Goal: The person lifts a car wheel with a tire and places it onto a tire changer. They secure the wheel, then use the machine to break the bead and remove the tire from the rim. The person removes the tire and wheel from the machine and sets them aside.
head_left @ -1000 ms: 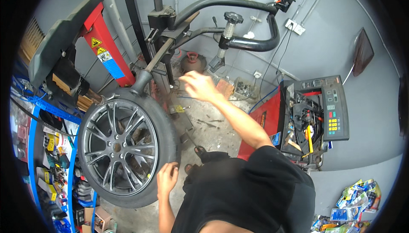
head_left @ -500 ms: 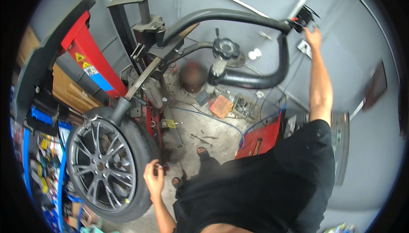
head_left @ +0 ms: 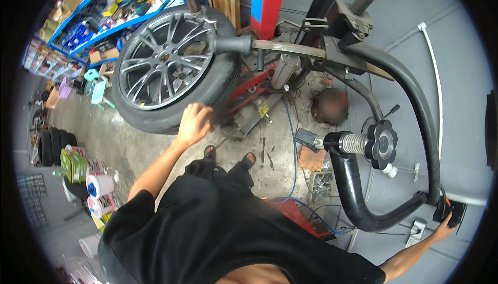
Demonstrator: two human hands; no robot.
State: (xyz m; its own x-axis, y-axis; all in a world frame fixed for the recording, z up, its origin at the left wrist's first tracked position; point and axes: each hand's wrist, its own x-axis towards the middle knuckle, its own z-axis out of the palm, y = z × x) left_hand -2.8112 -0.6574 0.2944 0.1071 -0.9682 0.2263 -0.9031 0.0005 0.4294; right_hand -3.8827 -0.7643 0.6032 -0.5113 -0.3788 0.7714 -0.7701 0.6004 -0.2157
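My right hand is closed round a black control handle with a bit of red, at the outer end of a bent black tubular arm. My left hand is in front of the lower tread of a tyre, fingers loosely bent and slightly blurred, with nothing visible in them; whether it touches the rubber I cannot tell. The tyre sits on a dark grey multi-spoke wheel rim. A grey tapered sleeve on a metal bar meets the rim's edge.
A black knob on a threaded spindle tops the lower tube. The red machine post stands behind the wheel. Blue shelves with parts are far left; tubs and stacked tyres stand left. A blue hose crosses the floor.
My view has swung left, so the wheel now appears higher and the machine arm further right. My right hand stays on the handle; my left hand remains near the tyre.
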